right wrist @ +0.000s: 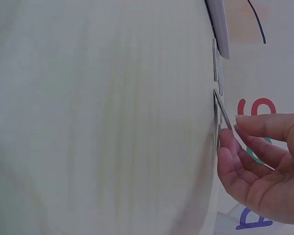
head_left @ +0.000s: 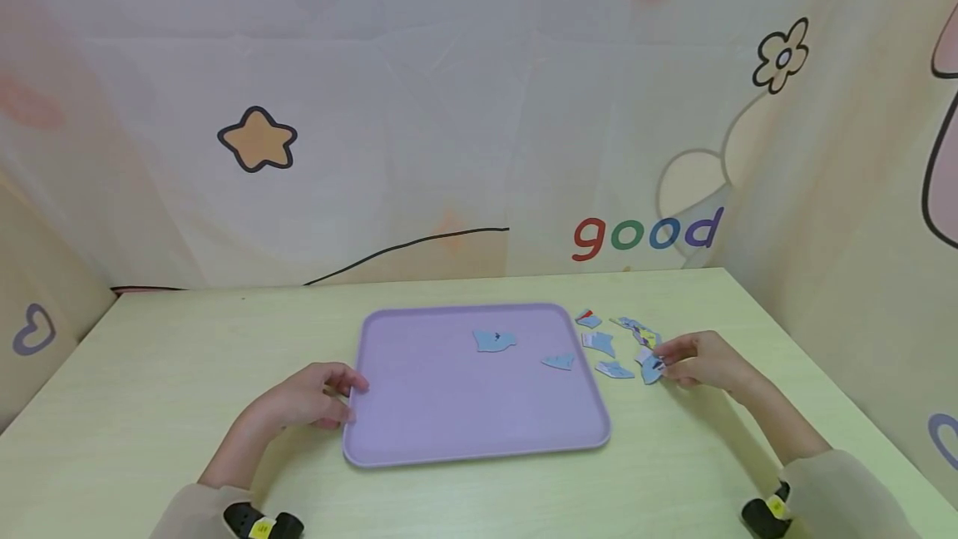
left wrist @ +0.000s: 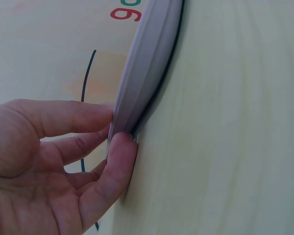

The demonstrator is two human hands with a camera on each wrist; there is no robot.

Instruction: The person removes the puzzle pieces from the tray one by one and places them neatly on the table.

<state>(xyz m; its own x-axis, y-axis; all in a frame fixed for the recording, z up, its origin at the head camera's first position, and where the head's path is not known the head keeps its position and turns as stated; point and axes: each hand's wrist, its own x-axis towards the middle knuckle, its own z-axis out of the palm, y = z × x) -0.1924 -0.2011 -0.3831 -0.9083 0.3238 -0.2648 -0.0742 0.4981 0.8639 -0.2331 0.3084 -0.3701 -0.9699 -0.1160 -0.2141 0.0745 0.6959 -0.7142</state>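
My left hand (head_left: 318, 396) pinches the left rim of a lilac tray (head_left: 479, 414). In the left wrist view, the left hand (left wrist: 63, 156) has its digits on both sides of the tray's edge (left wrist: 149, 63). To the right of the tray, my right hand (head_left: 707, 364) pinches a blue puzzle piece (head_left: 652, 369) between thumb and fingers. That puzzle piece (right wrist: 222, 110) is tilted, with one end close to the table, in the right wrist view. Two light-blue puzzle pieces lie apart on the tray, one upper middle (head_left: 494, 342) and one near its right side (head_left: 558, 362).
Several more puzzle pieces lie on the table between tray and right hand, including a red-tipped piece (head_left: 588, 319), a pale blue piece (head_left: 599, 343), a lower blue piece (head_left: 615, 370) and a yellow-marked piece (head_left: 642, 334). A printed curtain (head_left: 374, 148) stands behind the pale wooden table (head_left: 187, 356).
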